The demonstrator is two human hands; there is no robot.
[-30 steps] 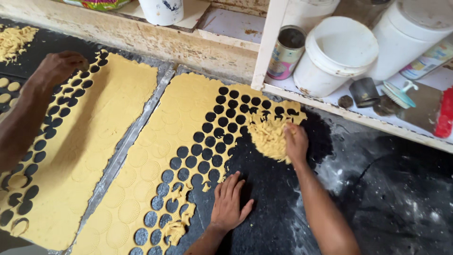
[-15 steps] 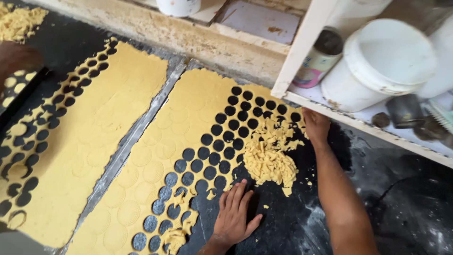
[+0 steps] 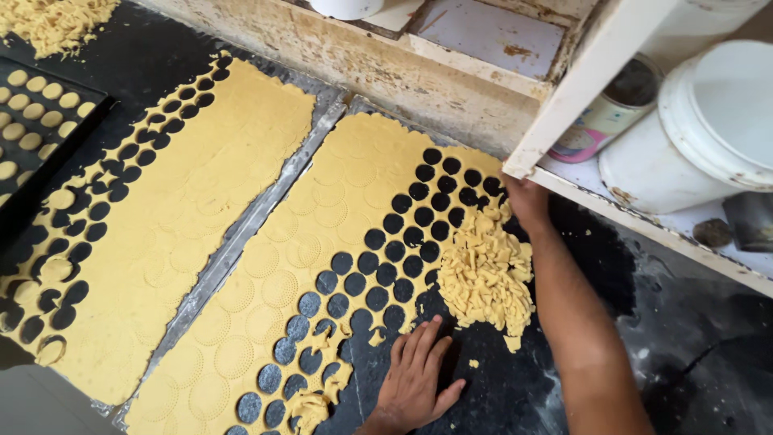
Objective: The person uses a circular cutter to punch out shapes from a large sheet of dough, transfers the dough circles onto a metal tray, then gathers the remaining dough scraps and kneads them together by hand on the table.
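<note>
L hand (image 3: pixel 415 379): fingers (image 3: pixel 419 342) spread flat, palm down on the dark counter (image 3: pixel 564 379), gripping nothing. Fingertips sit just below the heap of dough scraps (image 3: pixel 485 270), close to its lower-left edge but apart from it. A ragged strip of leftover dough (image 3: pixel 322 387) lies just left of the hand.

R hand (image 3: pixel 527 201): at the top-right edge of the scrap heap, under the corner of the white shelf (image 3: pixel 588 80). Fingers mostly hidden by the shelf post, so can't tell if they're open or closed on dough; hand touches the heap's upper edge. Forearm runs down to the bottom-right of frame.

Scrap heap sits on the counter at the right end of the near dough sheet (image 3: pixel 306 266), w/ rows of round cut-out holes (image 3: pixel 403 242) beside it showing dark surface beneath. Rest of that sheet carries stamped dotted circles, not lifted.

Further left: second dough sheet (image 3: pixel 201 201), holes along its left side. Far left, a black tray (image 3: pixel 93 121) w/ small dough rounds (image 3: pixel 36 105). Top-left corner: another scrap pile (image 3: pixel 48 24).

On the shelf: white bucket (image 3: pixel 692 137) and a tin can (image 3: pixel 612 113).
</note>
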